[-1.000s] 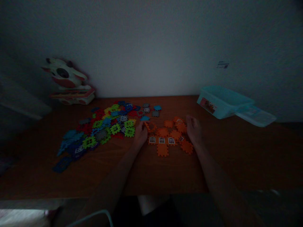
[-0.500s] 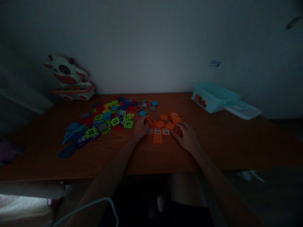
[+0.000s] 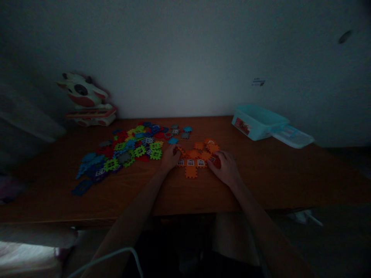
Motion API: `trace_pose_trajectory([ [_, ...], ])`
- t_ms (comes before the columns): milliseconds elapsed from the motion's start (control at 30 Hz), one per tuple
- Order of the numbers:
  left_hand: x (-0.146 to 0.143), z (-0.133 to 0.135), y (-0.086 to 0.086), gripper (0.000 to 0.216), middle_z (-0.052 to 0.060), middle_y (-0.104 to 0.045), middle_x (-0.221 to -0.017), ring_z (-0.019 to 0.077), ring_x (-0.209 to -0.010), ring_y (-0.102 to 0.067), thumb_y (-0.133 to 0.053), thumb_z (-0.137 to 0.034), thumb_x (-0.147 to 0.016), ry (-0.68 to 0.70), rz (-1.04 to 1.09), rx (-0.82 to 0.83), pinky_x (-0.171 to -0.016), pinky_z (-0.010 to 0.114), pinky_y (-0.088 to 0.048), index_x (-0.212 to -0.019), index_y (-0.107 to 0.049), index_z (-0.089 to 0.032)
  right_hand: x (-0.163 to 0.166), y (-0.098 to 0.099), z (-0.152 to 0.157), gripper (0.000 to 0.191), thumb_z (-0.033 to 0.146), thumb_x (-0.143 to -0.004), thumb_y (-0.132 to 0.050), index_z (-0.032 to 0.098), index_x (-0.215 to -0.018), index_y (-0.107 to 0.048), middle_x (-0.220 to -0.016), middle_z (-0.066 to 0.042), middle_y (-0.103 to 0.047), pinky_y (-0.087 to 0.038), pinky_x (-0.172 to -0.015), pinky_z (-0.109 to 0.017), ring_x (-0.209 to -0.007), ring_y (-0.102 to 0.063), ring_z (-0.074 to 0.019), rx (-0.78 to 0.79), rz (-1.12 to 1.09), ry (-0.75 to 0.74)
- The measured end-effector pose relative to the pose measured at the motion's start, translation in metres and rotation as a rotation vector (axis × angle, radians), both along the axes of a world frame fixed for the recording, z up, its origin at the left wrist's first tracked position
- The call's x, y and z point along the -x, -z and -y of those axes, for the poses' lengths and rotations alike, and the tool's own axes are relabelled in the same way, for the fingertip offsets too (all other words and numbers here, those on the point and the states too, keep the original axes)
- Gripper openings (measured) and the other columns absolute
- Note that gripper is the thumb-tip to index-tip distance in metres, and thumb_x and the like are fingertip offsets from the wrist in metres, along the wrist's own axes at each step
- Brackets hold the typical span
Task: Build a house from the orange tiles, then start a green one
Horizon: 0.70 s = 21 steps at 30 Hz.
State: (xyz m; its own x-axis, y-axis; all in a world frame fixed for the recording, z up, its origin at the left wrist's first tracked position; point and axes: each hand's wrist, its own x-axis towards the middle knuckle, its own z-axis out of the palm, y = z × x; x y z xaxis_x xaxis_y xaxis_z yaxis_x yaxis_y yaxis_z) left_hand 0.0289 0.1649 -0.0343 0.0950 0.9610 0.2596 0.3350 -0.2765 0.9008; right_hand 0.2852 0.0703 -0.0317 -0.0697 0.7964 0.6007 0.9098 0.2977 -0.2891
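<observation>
- My left forearm slants in from the lower left, and my left hand [image 3: 169,158] lies low at the left end of the group of flat orange plastic pieces with notched edges [image 3: 191,172].
- Its fingers are curled, thumb and fingertips pinching a small orange piece.
- My right forearm comes up from the lower right; my right hand [image 3: 227,168] arches over the group's right end, thumb and fingers spread around another piece. I cannot tell whether they grip it.
- The orange group sits between my hands on the brown wooden table [image 3: 179,197], three white window frames [image 3: 190,162] in a row across it.
- Left of my left hand lies a heap of multicoloured notched plastic pieces [image 3: 125,157].
</observation>
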Motion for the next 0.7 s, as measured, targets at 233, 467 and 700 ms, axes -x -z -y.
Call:
trace_pose_trajectory([
  [233,0.003,-0.006,-0.002,0.025,0.004,-0.073,-0.092,0.0186,-0.083,-0.067,-0.050,-0.017,-0.082,-0.034,0.152,0.102,-0.077,0.029,-0.054,-0.095,-0.071,-0.018,0.002,-0.003,0.003,0.028,0.040,-0.090,-0.063,0.019,-0.109,-0.063,-0.111,-0.014,-0.066,-0.051,-0.093,-0.049,-0.105,-0.061,-0.0311,-0.043,0.007,-0.013],
  [467,0.006,-0.008,-0.001,0.024,0.001,-0.068,-0.083,0.0168,-0.078,-0.064,-0.048,-0.017,-0.077,-0.052,0.244,0.147,-0.071,0.026,-0.052,-0.092,-0.068,-0.019,0.013,-0.008,0.002,0.018,0.027,-0.093,-0.057,0.019,-0.108,-0.065,-0.112,-0.013,-0.068,-0.051,-0.094,-0.046,-0.106,-0.063,-0.0278,-0.022,0.071,-0.206],
  [700,0.009,-0.006,-0.001,0.025,0.001,-0.065,-0.086,0.0155,-0.077,-0.062,-0.044,-0.018,-0.079,-0.018,0.258,0.135,-0.072,0.026,-0.051,-0.095,-0.064,-0.021,0.028,-0.014,-0.006,0.028,0.024,-0.087,-0.056,0.023,-0.113,-0.068,-0.121,-0.012,-0.068,-0.049,-0.099,-0.049,-0.113,-0.062,-0.0285,0.083,0.064,-0.294],
])
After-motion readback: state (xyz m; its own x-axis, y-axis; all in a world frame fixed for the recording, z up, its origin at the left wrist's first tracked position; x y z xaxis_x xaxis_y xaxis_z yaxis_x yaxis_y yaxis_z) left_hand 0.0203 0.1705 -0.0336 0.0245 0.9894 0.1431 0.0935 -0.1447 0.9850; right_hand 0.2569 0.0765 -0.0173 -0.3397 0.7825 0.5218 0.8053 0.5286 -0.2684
